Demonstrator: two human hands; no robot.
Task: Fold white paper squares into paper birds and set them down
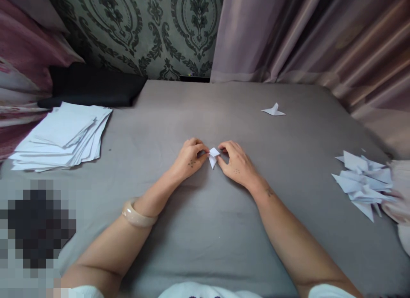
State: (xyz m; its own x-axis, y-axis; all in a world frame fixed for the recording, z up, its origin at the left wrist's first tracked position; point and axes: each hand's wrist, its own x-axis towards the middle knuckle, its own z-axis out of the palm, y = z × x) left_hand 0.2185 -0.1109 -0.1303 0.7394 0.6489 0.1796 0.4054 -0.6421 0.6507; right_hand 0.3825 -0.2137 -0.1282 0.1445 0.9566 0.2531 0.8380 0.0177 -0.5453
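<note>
A small white folded paper [214,152] with a diamond-shaped top and a point toward me is between my hands, over the grey cloth. My left hand [191,159] pinches its left edge between thumb and fingertips. On the other side, the thumb of my right hand [237,164] touches the right edge, with the forefinger curled close above it. A cream bangle [138,214] circles my left wrist. Whether the paper rests on the cloth or is lifted slightly, I cannot tell.
Grey cloth [205,229] covers the surface. White paper sheets [60,135] are stacked at left, before a black folded item [96,86]. One folded paper bird [274,110] lies at the back right; a pile of folded paper pieces [365,180] is far right. Curtains [262,33] hang behind.
</note>
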